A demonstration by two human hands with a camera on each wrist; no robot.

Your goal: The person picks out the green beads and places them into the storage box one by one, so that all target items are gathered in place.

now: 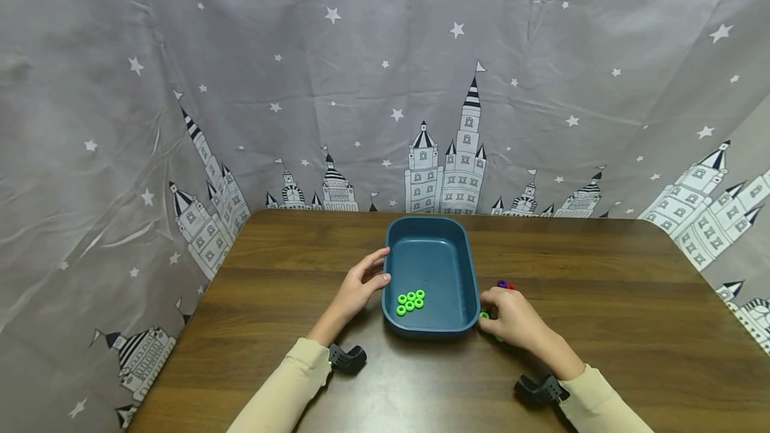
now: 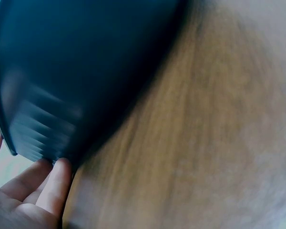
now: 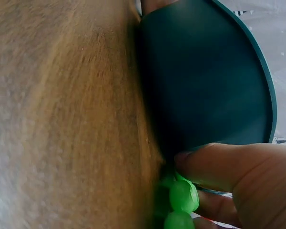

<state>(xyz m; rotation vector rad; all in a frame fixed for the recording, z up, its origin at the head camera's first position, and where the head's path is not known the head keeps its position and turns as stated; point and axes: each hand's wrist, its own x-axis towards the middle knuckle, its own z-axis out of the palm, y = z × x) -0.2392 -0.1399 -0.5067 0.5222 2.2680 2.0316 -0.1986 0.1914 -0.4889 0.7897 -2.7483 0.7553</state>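
Right hand (image 1: 517, 319): thumb and fingers curl round a green ring (image 1: 484, 315) (how firmly they pinch it, one cannot tell). The tray (image 1: 428, 262) lies immediately left of these fingertips, its long axis running away from the person; its right wall stands between them and the 6 rings (image 1: 411, 297) inside, which lie farther left, on the floor's near part. Left hand (image 1: 355, 293): fingers are extended, not clasped, their tips touching the opposite wall. The right hand is the nearer to the loose pieces: a purple ring (image 1: 502, 283) and a partly hidden red ring (image 1: 510, 287) sit just beyond its knuckles.
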